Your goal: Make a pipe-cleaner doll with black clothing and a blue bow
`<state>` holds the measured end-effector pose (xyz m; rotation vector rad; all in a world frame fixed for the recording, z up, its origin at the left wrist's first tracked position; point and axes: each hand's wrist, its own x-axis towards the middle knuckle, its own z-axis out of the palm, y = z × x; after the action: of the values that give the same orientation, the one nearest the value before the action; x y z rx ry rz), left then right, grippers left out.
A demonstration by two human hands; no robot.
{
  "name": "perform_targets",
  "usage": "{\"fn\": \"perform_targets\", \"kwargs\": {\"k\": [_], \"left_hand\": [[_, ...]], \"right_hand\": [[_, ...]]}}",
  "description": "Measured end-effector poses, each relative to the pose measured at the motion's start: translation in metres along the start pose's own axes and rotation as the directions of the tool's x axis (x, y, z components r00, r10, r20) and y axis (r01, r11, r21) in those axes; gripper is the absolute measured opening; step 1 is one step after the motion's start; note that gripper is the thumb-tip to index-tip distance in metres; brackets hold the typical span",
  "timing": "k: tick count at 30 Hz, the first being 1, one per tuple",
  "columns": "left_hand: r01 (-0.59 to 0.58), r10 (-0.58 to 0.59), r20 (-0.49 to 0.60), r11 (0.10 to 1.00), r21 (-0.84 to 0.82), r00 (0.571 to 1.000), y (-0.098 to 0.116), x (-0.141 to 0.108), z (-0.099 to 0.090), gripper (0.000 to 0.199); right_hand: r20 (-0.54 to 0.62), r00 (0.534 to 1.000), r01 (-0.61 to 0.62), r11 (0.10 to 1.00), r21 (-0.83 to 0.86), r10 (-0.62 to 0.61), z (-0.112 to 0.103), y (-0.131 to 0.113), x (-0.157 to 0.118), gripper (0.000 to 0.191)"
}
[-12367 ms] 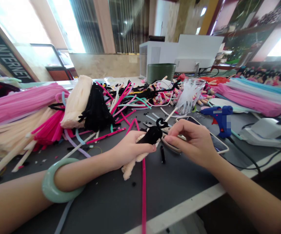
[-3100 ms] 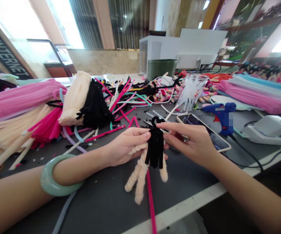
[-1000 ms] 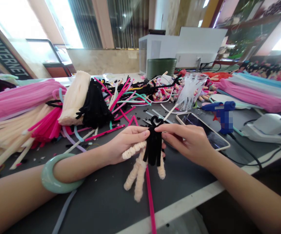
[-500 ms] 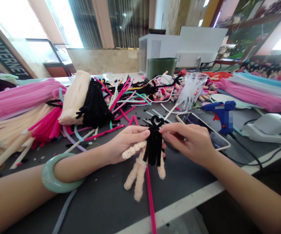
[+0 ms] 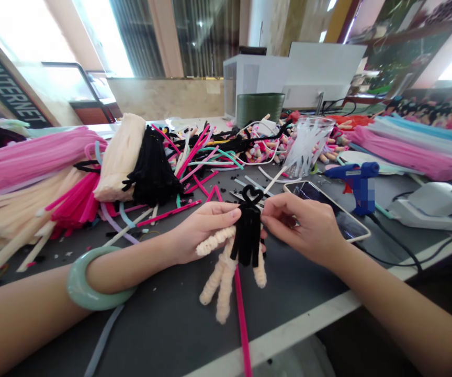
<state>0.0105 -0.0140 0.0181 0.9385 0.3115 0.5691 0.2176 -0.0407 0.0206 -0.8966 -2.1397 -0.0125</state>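
A pipe-cleaner doll is held upright over the grey table. Black strands hang from its top like hair, under a heart-shaped black loop. Cream coiled limbs stick out below. My left hand pinches the doll at its left side, thumb in front and the other fingers behind. At the doll's upper right, my right hand has thumb and forefinger pressed together beside the black strands; whatever is between those fingertips is too small to make out. A pink pipe cleaner runs beneath the doll toward the table edge.
Bundles of cream, black and pink pipe cleaners lie at left. On the right are a phone, a blue glue gun and a power strip with cables. Behind stands a clear cup of glue sticks.
My right fingertips have shifted slightly right, away from the top of the doll's black strands. My left hand and the doll stay almost still.
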Motion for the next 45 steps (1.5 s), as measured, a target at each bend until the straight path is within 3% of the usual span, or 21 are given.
{"fn": "perform_targets", "kwargs": {"k": [6, 16, 23, 32, 45], "left_hand": [[-0.012, 0.012, 0.034, 1.0, 0.004, 0.999, -0.0005, 0.0003, -0.0004, 0.023], [-0.004, 0.004, 0.005, 1.0, -0.011, 1.0, -0.0009, -0.0003, -0.0007, 0.022], [-0.001, 0.001, 0.01, 1.0, 0.002, 1.0, -0.0002, 0.0001, -0.0018, 0.024], [0.0, -0.001, 0.016, 1.0, 0.012, 1.0, -0.0001, 0.0002, -0.0008, 0.025], [-0.004, 0.004, 0.016, 1.0, -0.002, 1.0, -0.0018, 0.0005, -0.0009, 0.027]], "right_hand": [[0.002, 1.0, -0.02, 0.998, 0.062, 0.02, 0.0012, 0.0008, -0.0007, 0.01], [-0.076, 0.997, 0.005, 0.999, -0.031, -0.007, 0.0013, 0.0012, -0.0011, 0.017], [-0.061, 0.997, -0.031, 0.995, 0.091, 0.037, 0.0017, 0.001, -0.0026, 0.012], [-0.063, 0.998, -0.007, 1.0, -0.022, 0.006, 0.0, 0.0014, -0.0032, 0.01], [-0.029, 0.997, 0.068, 0.997, 0.021, -0.067, -0.0016, -0.0022, -0.0005, 0.022]]}}
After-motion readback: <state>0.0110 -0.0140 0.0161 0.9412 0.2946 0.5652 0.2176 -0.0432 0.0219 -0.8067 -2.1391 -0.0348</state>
